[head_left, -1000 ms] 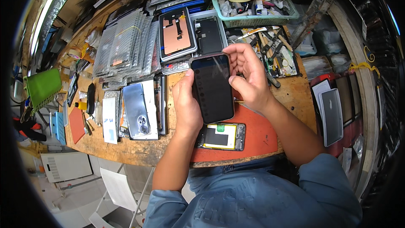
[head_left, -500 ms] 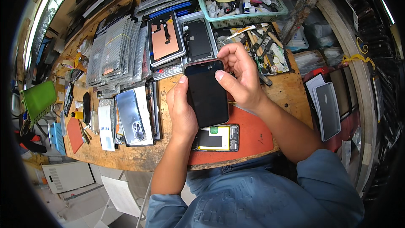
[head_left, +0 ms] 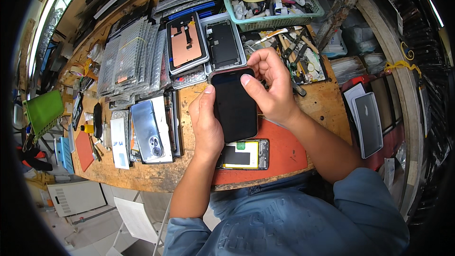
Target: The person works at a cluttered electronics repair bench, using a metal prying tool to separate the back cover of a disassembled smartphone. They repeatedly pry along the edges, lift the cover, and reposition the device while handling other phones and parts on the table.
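A smartphone (head_left: 234, 109) with a dark screen is held upright over the bench, screen toward me. My left hand (head_left: 206, 123) grips its left edge, the thumb along the side and the other fingers hidden behind. My right hand (head_left: 270, 83) holds the upper right corner, its thumb pressed on the glass near the top and its fingers curled beyond the edge. Below the phone, an opened phone (head_left: 246, 154) with a white battery outlined in yellow lies on a red mat (head_left: 284, 149). The held phone's lower end hangs just over it.
A blue-grey phone (head_left: 148, 128) lies at left on a stack. Bubble-wrapped packets (head_left: 128, 61) and open tablet parts (head_left: 187, 42) fill the back. A green basket (head_left: 275, 21) of tape and scraps stands behind a tray of tools (head_left: 303, 59). A wooden post (head_left: 341, 9) rises at right.
The phone has shifted slightly to the right and turned a little between my hands. My right thumb has slid slightly left on the screen's top. The grip stays the same.
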The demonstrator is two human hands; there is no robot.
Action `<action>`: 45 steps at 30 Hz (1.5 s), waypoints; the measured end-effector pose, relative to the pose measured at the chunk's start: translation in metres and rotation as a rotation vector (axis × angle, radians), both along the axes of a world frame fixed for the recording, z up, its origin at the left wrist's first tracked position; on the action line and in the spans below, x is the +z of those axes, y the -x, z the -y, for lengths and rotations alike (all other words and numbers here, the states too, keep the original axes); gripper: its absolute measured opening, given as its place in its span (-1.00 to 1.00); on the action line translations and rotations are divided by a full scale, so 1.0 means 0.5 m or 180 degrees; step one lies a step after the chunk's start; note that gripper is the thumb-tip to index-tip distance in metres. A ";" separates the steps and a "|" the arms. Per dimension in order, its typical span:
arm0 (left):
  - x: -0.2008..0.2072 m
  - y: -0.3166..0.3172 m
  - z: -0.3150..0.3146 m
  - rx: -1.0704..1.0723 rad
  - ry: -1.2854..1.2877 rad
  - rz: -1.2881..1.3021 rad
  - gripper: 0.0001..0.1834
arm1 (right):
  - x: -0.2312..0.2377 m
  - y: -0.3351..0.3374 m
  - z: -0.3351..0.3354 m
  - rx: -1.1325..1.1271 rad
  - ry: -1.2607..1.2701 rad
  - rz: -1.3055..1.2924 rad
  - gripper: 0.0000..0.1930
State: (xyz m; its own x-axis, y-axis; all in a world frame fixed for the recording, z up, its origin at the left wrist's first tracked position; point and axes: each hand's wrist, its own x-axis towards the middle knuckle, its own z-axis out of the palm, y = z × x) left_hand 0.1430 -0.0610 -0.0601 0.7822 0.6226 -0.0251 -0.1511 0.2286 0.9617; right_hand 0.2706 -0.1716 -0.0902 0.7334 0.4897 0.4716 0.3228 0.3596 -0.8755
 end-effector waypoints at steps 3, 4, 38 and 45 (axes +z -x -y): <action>-0.009 0.000 -0.003 0.0007 0.0003 0.0004 -0.52 | 0.002 0.002 0.000 -0.0003 0.0037 -0.0031 -0.70; -0.010 0.000 -0.003 0.0012 0.0022 0.0005 -0.52 | 0.004 0.004 0.000 -0.0014 0.0070 -0.0034 -0.70; -0.009 -0.009 -0.063 0.0594 0.0407 0.0448 -0.54 | 0.008 0.053 -0.007 0.0807 0.1134 0.0443 -0.19; 0.001 -0.005 -0.050 0.0609 0.0485 0.0439 -0.54 | 0.026 0.049 0.007 0.1052 0.1084 -0.0099 -0.33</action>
